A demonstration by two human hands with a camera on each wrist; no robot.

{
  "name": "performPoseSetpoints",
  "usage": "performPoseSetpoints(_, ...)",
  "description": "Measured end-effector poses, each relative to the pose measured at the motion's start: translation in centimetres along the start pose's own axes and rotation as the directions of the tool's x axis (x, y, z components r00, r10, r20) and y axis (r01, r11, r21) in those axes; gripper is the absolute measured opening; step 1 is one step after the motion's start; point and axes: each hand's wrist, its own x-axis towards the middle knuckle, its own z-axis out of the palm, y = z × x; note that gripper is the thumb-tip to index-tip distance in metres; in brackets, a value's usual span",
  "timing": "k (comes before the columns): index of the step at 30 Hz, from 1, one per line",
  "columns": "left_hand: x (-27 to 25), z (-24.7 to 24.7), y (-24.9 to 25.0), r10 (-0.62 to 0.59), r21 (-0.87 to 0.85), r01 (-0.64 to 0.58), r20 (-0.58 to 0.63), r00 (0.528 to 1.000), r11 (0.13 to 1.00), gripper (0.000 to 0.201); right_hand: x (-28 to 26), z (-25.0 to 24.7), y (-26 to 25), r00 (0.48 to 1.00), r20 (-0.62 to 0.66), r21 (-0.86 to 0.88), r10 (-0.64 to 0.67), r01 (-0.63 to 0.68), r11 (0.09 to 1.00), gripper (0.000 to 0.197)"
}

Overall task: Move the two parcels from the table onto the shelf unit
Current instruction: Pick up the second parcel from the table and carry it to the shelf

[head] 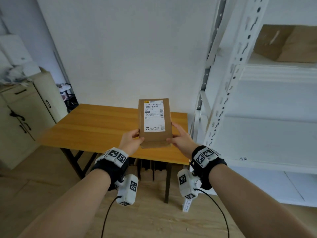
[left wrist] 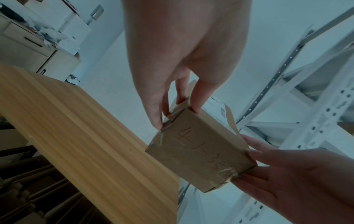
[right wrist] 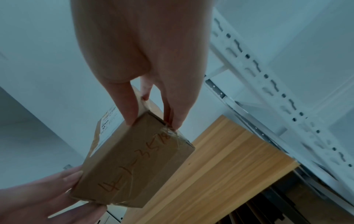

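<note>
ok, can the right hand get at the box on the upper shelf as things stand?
Probably not: the right hand and left hand both grip the parcel, and the box sits high and well off to the right.

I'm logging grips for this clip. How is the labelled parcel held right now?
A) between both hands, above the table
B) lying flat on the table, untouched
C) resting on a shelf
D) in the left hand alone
A: the left hand and right hand grip opposite sides of the parcel, lifted clear of the table.

both hands (head: 132, 140) (head: 181, 139) outstretched, fingers pinching inward.
</note>
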Motion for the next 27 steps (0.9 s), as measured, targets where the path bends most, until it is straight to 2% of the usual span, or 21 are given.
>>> performPoseSetpoints(8,-8.2,6.1,0.7,-0.005,-0.06,0.006,0.013,1.0,0.998,0.051,-10.4,-5.4,1.8,0.999,-0.016,0.012,-0.039,0.04,0.999,0.073)
performPoseSetpoints(15,-17.0,11.5,4.2,0.051,-0.068,-0.047,0.061,0.997,0.997,0.042,-17.7,-10.5,3.9,0.998,-0.054,0.076,-0.02,0.024,0.997,0.071)
performPoseSetpoints(22,-20.4,17.1,5.3,0.034,-0.079,-0.024,0.134,0.99,0.997,0.046,-23.0,-15.6,6.2,0.993,-0.117,0.103,-0.014,0.026,0.994,0.067)
performPoseSetpoints(27,-20.9,20.8,6.8,0.059,-0.083,-0.042,0.213,0.975,0.996,0.056,-25.3,-19.3,7.3,0.979,-0.205,0.126,-0.013,0.04,0.991,0.069)
